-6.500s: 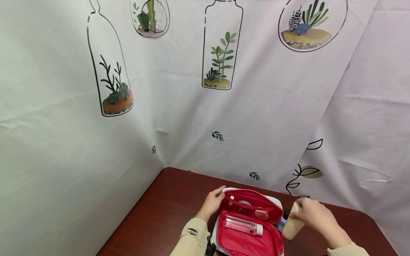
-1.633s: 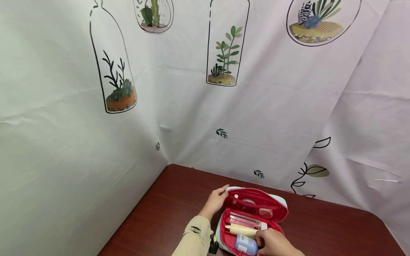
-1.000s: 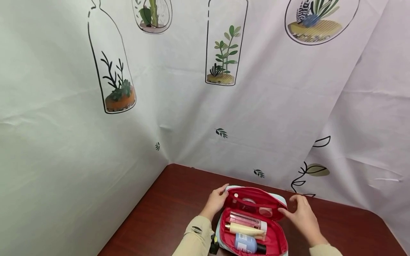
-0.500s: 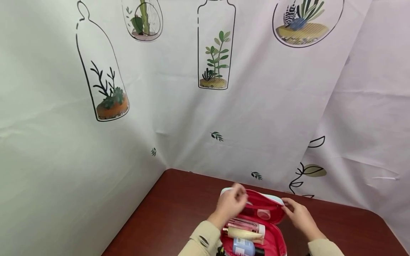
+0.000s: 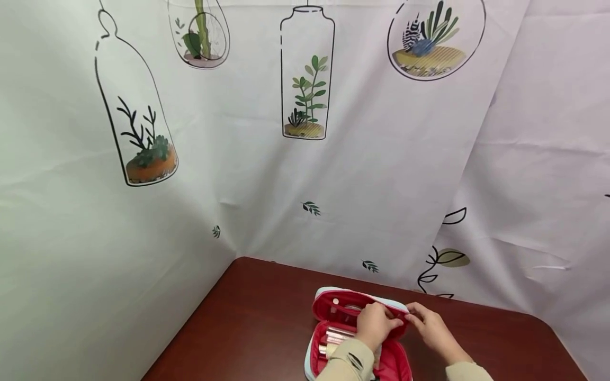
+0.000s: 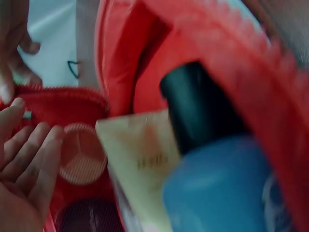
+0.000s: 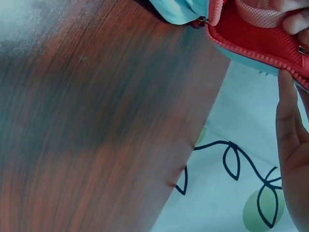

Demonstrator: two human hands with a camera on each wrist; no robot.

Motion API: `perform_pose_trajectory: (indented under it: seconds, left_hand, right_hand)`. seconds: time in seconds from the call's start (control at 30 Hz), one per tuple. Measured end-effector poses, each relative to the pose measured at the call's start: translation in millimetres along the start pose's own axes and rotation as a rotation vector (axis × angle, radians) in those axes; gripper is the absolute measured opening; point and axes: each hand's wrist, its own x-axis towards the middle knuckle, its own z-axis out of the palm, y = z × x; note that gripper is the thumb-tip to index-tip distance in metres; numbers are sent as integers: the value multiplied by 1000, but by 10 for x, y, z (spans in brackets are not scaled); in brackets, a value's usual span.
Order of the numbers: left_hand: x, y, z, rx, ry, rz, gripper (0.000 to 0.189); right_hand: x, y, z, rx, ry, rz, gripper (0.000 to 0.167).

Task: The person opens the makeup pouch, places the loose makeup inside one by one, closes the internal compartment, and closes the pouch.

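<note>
An unzipped toiletry bag [image 5: 308, 346], red inside and pale blue outside, lies on the table with its lid raised. My left hand [image 5: 375, 324] reaches across to the right end of the lid's mesh pocket. Its thumb tip is right at a small zipper pull [image 6: 27, 115]; I cannot tell whether the fingers pinch it. My right hand [image 5: 431, 329] grips the lid's right edge between thumb and fingers. In the bag's base lie a clear pink bottle [image 5: 339, 334], a cream-coloured tube [image 6: 140, 162] and a blue bottle [image 6: 217, 181] with a black cap, partly hidden by my left arm.
The mesh pocket holds a round compact-like item [image 6: 83, 153], a dark item [image 6: 91, 215] and a small white-topped piece [image 5: 335, 301]. The brown wooden table [image 5: 248, 317] meets a printed cloth wall [image 5: 286, 222] behind and at the left.
Tube and blue bottle went into the bag. My right hand let go of the blue bottle and took the lid's right edge. My left hand left the lid's left edge and moved right.
</note>
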Motion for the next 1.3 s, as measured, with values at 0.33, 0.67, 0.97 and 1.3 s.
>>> perform_pose_trajectory:
  seconds: [0.33,0.67,0.97,1.3]
  left_hand:
    - [-2,-36,113,58,89,63,17]
    - [12,-152,-65,254,-31,241,30]
    - [9,-212,-157,223,-78,290,24]
    - [9,-316,-206,174,-83,303,22]
  right_hand:
    - [3,21,88,-43,21,3,14]
    - [-15,-8,97,-187,19,4,18]
    - [-29,-36,98,-247,58,2,16]
    - [10,-98,117,-304,37,42,14]
